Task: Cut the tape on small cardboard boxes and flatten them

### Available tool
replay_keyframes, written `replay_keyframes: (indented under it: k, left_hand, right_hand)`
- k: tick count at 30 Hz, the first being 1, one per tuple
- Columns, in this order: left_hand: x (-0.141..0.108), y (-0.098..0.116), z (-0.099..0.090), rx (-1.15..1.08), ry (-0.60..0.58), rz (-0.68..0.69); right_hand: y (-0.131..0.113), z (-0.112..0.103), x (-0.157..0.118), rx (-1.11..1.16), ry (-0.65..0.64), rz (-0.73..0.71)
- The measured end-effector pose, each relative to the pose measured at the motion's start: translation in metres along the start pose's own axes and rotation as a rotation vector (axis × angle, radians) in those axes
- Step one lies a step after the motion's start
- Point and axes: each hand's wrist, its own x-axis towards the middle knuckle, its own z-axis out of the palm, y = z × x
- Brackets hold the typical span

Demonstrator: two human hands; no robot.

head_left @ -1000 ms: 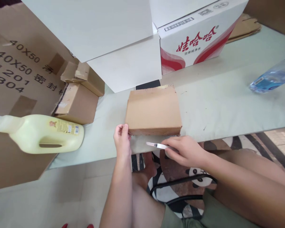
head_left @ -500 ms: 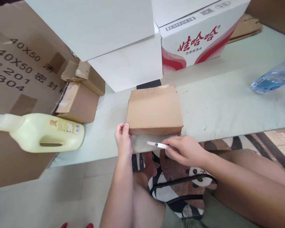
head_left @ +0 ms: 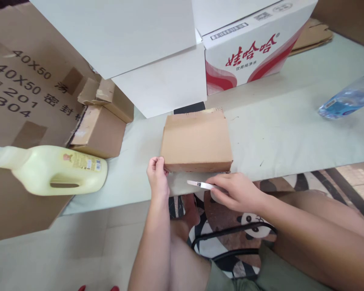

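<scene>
Yellow jug [head_left: 48,165], table's [head_left: 279,121] near-left corner; white boxes [head_left: 164,81] behind brown carton [head_left: 197,139], left hand [head_left: 157,178] pinching it, right hand [head_left: 235,192] gripping knife [head_left: 206,186], unmoved since earlier.

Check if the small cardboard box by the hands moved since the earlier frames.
No, no visible shift in any direction: the small cardboard box keeps its place against the Wahaha water carton beyond it. Slight whole-view drift looks like camera motion.

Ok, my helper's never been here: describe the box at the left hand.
On the table, find the white carton with red lettering. The box lies left of it, toward the near edge. Unlike the brown boxes farther left, it has the left hand at its near corner.
</scene>
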Motion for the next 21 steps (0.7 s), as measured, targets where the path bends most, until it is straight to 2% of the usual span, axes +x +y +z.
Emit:
replay_keyframes:
  k: [21]
  left_hand:
    - [-0.0005, 0.0007, -0.0007, -0.006, -0.006, -0.014]
  right_hand:
    - [0.0008, 0.0004, -0.0002, -0.003, -0.006, 0.002]
